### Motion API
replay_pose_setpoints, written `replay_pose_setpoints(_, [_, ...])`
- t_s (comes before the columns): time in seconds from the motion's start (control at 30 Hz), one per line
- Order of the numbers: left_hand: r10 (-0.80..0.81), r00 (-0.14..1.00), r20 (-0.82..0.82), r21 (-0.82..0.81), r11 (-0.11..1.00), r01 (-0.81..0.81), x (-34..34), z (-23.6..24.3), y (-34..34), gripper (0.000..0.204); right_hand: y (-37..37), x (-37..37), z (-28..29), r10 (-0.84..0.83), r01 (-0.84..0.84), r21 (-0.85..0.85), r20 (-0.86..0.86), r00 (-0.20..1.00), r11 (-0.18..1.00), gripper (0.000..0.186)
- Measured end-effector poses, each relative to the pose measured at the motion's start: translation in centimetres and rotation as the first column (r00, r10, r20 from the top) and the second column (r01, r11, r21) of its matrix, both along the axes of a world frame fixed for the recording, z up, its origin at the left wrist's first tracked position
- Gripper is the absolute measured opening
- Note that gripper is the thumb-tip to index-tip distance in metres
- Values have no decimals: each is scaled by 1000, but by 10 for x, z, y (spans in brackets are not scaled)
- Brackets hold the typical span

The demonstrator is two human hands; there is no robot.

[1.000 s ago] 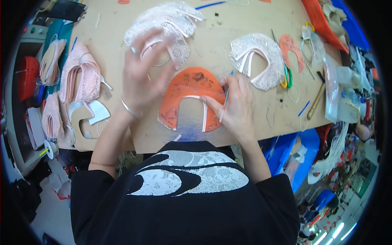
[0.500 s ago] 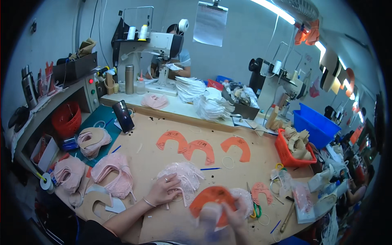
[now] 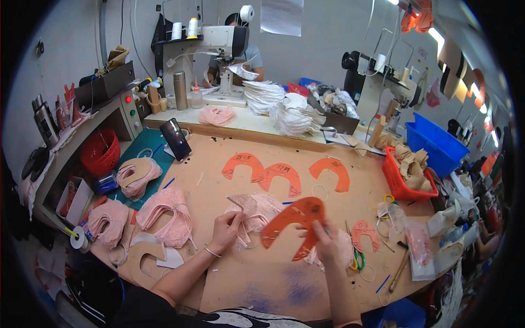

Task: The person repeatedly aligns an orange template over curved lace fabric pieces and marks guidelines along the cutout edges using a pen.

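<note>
a sewing workshop, likely for shoe parts. industrial sewing machines stood along the back bench, thread spools on top. a big wooden worktable carried orange horseshoe-shaped templates, stacks of pink cut pieces and scissors. blue bin and red baskets held scraps. another person sat sewing at the back.

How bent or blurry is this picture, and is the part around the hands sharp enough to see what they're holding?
Head view: strong fisheye, with the table edge bowing and black corners; even overhead light, soft shadows, no harsh glare. The left hand on the white lace piece is fairly sharp; the right hand holding the orange template is slightly motion-blurred.
</note>
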State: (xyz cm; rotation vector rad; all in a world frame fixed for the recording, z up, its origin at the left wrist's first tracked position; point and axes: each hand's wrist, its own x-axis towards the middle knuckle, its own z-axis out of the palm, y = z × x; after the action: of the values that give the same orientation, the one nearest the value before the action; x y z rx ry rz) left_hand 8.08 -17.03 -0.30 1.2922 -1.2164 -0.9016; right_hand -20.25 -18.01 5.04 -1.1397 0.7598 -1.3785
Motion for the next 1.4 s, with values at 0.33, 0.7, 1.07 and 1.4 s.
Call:
replay_pose_setpoints(0.33, [348, 934, -79, -384, 854, -350, 2, 46, 47, 10, -13, 64, -61, 245, -237, 307, 12, 969, 922, 26])
replay_pose_setpoints(0.7, [-317, 510, 800, -123, 745, 656, -54, 8, 109, 51, 23, -9, 38, -493, 477, -128, -274, 825, 869, 16])
replay_pose_setpoints(1.07, [-552, 833, -47, -393, 776, 492, -1, 121, 56, 72, 106, -31, -6, -408, 465, 91, -355, 841, 881, 18])
replay_pose_setpoints(1.4, [-360, 933, 6, -664, 696, 273, 12, 141, 6, 69, 135, -10, -26, -391, 422, -81, -562, 729, 903, 16])
